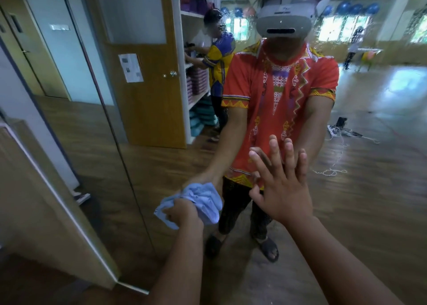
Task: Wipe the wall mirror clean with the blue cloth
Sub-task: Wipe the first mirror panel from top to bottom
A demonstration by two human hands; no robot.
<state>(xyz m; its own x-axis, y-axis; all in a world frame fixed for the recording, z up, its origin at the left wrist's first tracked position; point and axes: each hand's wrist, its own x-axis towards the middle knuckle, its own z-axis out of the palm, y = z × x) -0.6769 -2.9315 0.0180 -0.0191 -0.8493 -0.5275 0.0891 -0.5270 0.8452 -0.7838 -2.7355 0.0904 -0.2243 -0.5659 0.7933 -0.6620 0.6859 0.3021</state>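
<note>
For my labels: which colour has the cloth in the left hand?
The cloth is light blue, seen in the head view.

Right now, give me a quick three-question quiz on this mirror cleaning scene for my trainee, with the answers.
1. True or false: the right hand lies open, fingers spread, against the mirror.
2. What grips the blue cloth? A. the left hand B. the right hand C. both hands
3. Fill in: water droplets speckle the mirror's ____ part.

Key: 1 true; 2 A; 3 upper.
</note>
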